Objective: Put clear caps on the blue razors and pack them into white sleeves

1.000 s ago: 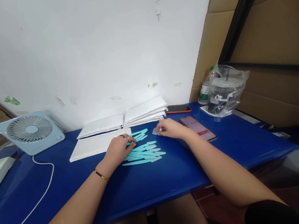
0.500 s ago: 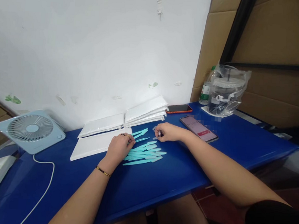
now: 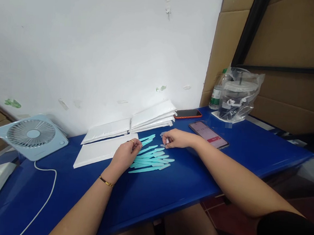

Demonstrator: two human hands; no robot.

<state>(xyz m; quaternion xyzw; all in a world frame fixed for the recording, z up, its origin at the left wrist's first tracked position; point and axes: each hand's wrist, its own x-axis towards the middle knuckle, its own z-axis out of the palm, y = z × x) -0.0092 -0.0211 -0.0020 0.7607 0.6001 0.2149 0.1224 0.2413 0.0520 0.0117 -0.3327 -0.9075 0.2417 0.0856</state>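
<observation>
Several turquoise eyebrow razors (image 3: 153, 161) lie fanned in an overlapping pile on the blue table. My left hand (image 3: 127, 151), wearing a ring and a bracelet, is at the pile's upper left. Its thumb and fingers pinch the handle end of one turquoise razor (image 3: 147, 142), partly hidden by the fingertips. To the right of the pile, my right hand (image 3: 177, 138) is closed with curled fingers around a small whitish piece (image 3: 167, 141), too small to name. Small clear pieces (image 3: 162, 145) lie by its fingertips. Under and behind my left hand is a flat white packet (image 3: 100, 151).
More white packets (image 3: 153, 115) are stacked against the wall. A fan (image 3: 32, 135) with a cable stands left. On the right are an orange-edged phone (image 3: 188, 114), a lit phone (image 3: 208, 134), a bottle (image 3: 215, 95) and a bagged cup (image 3: 238, 102).
My left hand has lifted slightly and turned, its fingertips shifting up a little, and more razor handles show below it. My right hand stays in nearly the same place.
</observation>
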